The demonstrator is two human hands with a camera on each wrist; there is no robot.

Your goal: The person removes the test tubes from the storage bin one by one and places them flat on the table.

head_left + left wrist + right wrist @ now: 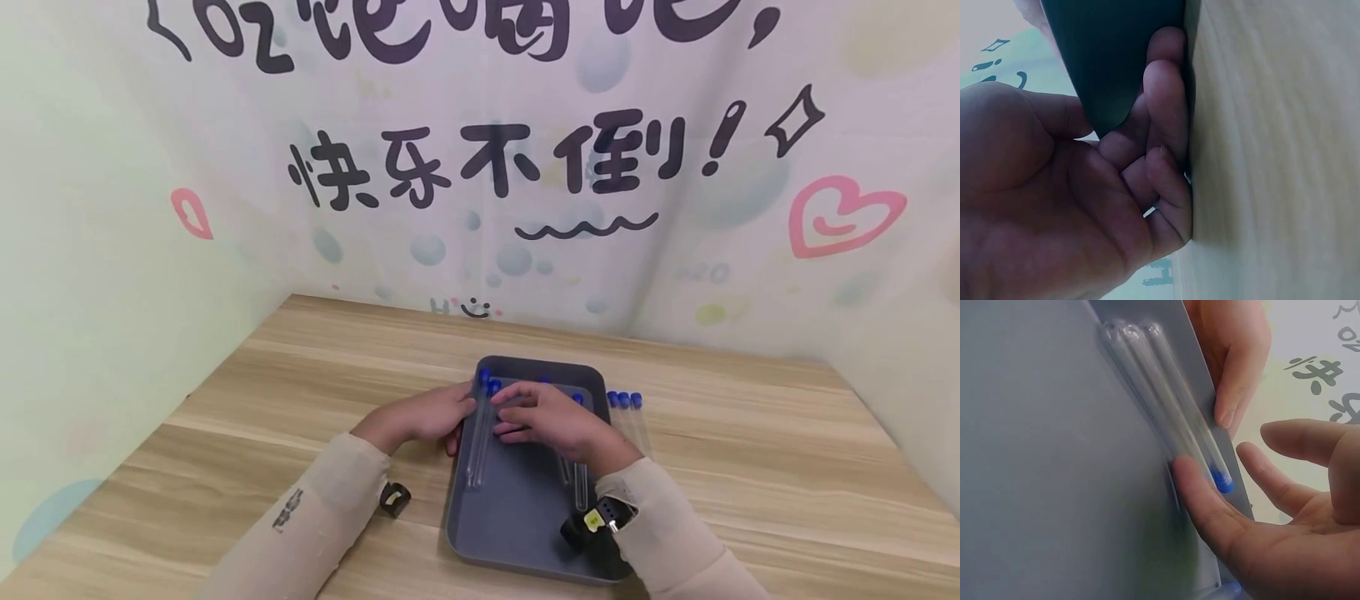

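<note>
A dark grey tray [517, 525] lies on the table. My left hand [435, 414] grips its left edge, thumb at the rim and fingers curled beneath it, as the left wrist view shows of the tray wall [1110, 50]. Clear test tubes [478, 446] with blue caps lean along that left wall inside. Over the tray, my right hand [551, 417] has its fingers spread; in the right wrist view one fingertip [1188, 469] is right at these tubes [1166, 394]. Other capped tubes [581, 492] lie at the tray's right side, partly hidden by the right hand.
Three more blue-capped tubes [636, 402] lie on the wooden table [750, 467] just right of the tray. A printed cloth [450, 275] hangs behind the table. Black wrist straps [394, 498] sit at both sleeves.
</note>
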